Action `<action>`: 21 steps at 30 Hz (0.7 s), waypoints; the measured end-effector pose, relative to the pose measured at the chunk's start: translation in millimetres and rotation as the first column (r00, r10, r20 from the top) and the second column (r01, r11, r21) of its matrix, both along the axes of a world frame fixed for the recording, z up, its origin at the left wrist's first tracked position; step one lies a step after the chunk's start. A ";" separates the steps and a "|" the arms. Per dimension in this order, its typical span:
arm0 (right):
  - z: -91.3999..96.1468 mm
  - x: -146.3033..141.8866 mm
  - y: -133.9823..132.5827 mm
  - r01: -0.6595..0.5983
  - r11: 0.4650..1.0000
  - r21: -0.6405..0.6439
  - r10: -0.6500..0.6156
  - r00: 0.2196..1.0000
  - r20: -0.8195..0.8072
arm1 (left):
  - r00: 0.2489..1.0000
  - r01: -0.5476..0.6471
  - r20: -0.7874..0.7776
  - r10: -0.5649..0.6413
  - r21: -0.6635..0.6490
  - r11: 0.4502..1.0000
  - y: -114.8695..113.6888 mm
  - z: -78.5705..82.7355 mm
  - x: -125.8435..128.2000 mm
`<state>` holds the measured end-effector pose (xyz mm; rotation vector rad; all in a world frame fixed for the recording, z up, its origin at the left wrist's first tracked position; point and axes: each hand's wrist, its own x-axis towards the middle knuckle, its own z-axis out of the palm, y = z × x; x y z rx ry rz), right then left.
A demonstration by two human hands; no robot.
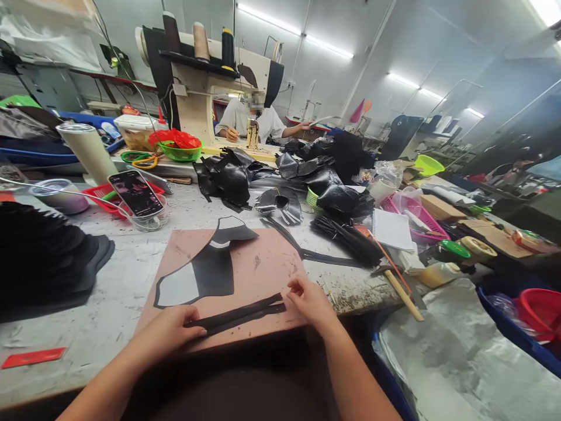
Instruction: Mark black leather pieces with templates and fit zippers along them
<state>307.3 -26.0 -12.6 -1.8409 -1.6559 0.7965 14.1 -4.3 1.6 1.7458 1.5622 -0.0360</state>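
My left hand (177,327) is closed on the left end of a black zipper (236,314), thumb on top. The zipper lies across the near edge of a pinkish board (272,257), its two tapes parted at the right end. My right hand (310,301) is beside that end, fingers loosely curled, with a small gap between thumb and forefinger and nothing visible in it. Beyond the zipper, a flat black-and-grey cut piece (213,272) with dark edging rests on the board.
A stack of black pieces (44,263) stands at left, near a phone (137,194). Black leather parts (232,175) and a bundle of black strips (346,240) lie farther back. A hammer (403,295) overhangs the right edge. A co-worker (236,120) sits behind a sewing machine (193,99).
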 end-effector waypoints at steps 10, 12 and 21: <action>-29.2 -78.7 -42.7 -0.488 0.743 0.458 0.271 0.845 0.461 | 0.987 -0.101 0.118 0.106 -0.046 0.994 -0.2 -6.6 -8.0; -30.3 -79.7 -40.8 -0.486 0.744 0.458 0.254 0.840 0.479 | 0.973 -0.169 0.146 0.181 -0.093 0.981 -1.5 -4.5 -22.2; -27.8 -78.7 -35.5 -0.461 0.740 0.489 0.237 0.860 0.452 | 0.992 -0.122 0.003 0.123 0.180 0.976 11.9 28.8 -44.1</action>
